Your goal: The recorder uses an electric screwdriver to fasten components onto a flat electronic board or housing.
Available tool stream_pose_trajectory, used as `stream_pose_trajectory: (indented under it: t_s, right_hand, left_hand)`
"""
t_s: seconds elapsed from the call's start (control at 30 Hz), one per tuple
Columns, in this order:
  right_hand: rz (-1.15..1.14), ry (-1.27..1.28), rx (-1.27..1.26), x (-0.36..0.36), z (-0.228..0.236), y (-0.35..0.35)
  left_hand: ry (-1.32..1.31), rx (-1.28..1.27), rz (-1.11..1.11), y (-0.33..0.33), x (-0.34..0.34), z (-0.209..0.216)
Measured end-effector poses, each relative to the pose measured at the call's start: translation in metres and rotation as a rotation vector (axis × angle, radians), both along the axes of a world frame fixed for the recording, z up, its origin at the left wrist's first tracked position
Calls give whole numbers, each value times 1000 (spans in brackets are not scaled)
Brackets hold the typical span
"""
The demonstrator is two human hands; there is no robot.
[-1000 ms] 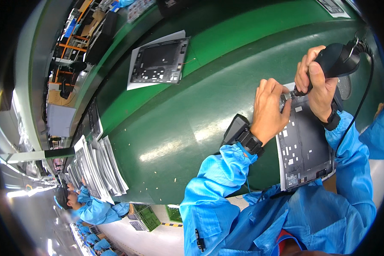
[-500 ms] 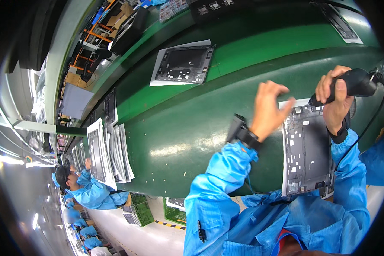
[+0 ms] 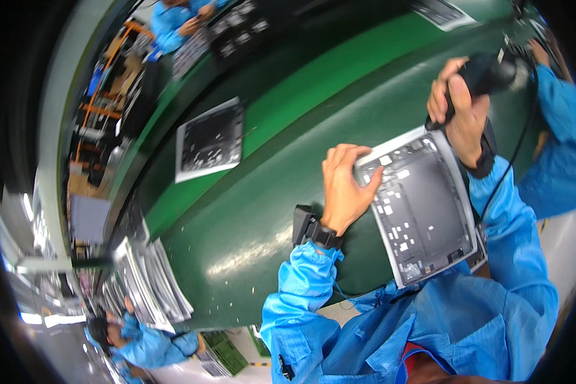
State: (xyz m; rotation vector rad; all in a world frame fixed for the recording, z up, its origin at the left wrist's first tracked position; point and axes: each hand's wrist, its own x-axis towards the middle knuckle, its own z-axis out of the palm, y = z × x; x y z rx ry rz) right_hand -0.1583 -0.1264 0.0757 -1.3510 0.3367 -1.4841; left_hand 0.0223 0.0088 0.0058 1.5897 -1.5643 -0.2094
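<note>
A thin dark tablet panel (image 3: 429, 198) with small white patches lies tilted on a white sheet (image 3: 386, 259) at the bench's near edge. My left hand (image 3: 347, 185) is at its upper left corner, with thumb and index finger apart and touching it; the other fingers curl beside it. My right hand (image 3: 462, 115) is wrapped around a black corded hand tool (image 3: 486, 77), whose narrow end points down at the panel's upper right corner. Whether that end touches the panel I cannot tell. Both wrists wear black bands.
On the green bench (image 3: 256, 224), a second tablet panel (image 3: 210, 137) lies at the far left. A stack of sheets and panels (image 3: 150, 281) stands left, near a co-worker in blue (image 3: 153, 349). Other blue-sleeved people are at far left and right. The tool's cable (image 3: 525, 137) hangs beside my right arm.
The view has turned, shifting the bench in the picture. My left hand, blurred above the panel's left side before, now touches its corner. The tool stays in my right hand at the panel's upper edge.
</note>
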Motion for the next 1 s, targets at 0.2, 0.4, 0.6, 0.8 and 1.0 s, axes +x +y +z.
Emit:
stream_pose_trajectory:
  t_s: [0.2,0.4,0.6,0.8,1.0]
  right_hand:
    - [-247,-18,-66,-62,-4,-60]
    - [-321,-42,-38,-76,-17,-84]
    - [-321,29,-6,-76,-27,-88]
    - [-325,57,-12,-73,-29,-88]
    - [-361,139,-56,-75,-32,-89]
  left_hand:
    - [-38,16,-29,-3,-4,-6]
    - [-78,42,-4,-4,-11,-2]
    - [-79,64,-7,-5,-12,-2]
    - [-79,71,-3,-5,-10,-1]
    - [-64,64,-9,-5,-10,-3]
